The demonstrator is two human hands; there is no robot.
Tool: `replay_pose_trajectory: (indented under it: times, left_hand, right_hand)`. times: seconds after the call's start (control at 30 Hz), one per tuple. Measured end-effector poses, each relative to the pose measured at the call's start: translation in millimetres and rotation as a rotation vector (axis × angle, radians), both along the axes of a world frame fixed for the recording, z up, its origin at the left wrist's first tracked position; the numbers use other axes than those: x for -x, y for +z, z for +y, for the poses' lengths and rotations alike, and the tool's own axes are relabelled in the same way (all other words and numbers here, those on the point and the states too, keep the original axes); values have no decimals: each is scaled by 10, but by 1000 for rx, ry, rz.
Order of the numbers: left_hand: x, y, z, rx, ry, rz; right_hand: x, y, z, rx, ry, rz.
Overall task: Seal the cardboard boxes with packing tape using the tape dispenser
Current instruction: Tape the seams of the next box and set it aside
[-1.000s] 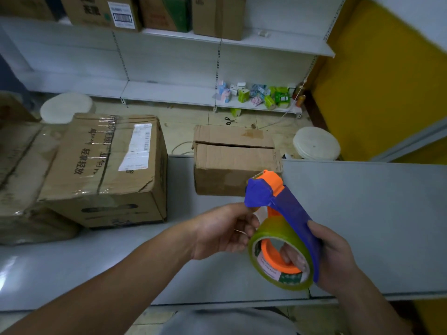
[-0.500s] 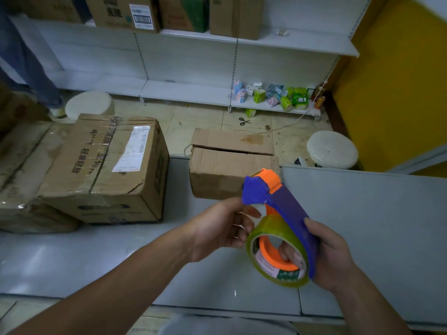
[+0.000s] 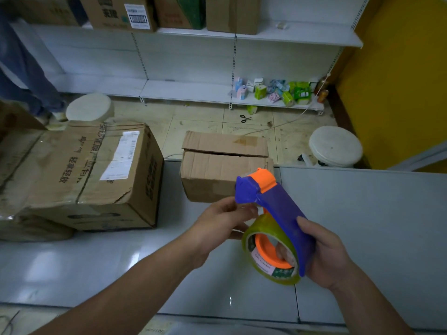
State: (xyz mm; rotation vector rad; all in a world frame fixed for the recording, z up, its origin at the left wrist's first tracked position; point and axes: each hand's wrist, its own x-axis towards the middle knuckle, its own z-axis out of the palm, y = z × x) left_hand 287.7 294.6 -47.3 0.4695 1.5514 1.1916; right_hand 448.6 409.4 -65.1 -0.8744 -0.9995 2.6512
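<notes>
The right hand grips the dispenser above the table. Its thumb lies along the blue body and its fingers are hooked through the orange core of the tape roll. The dispenser slants up and away from this hand, with its orange-capped head just above the left hand. The left hand's fingers are curled, pinching the clear loose end of the tape right under that head. The small box sits on the table just beyond the left hand, its top flaps closed with a gap along the seam. The big box stands farther off to the left hand's left.
</notes>
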Motion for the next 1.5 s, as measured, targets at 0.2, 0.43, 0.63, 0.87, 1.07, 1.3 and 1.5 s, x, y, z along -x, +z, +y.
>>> replay_pose_trajectory:
  times: [0.2,0.43,0.63,0.87,1.07,1.3,1.5]
  left_hand:
    - [95,-10,163,-42,334,95]
    - [412,98,167,15,314,-51]
    - [218,7,169,239,-36,-292]
    - [56,-152,96,246,-108,-639]
    - [19,-160,114,159,-66,-679]
    - [22,-130,144,98,-91,-687]
    - [25,-122,158,49,-26,-653]
  right_hand:
    - [-20,39,86,20,-9,54]
    - [-1,59,252,29,52,258]
    - [59,59,321,-108,31,125]
    - [96,-29,416,97,104,280]
    - [56,-24,438,146,81,373]
    - [21,-92,522,137,142,376]
    - [11,-99,556,137,229,372]
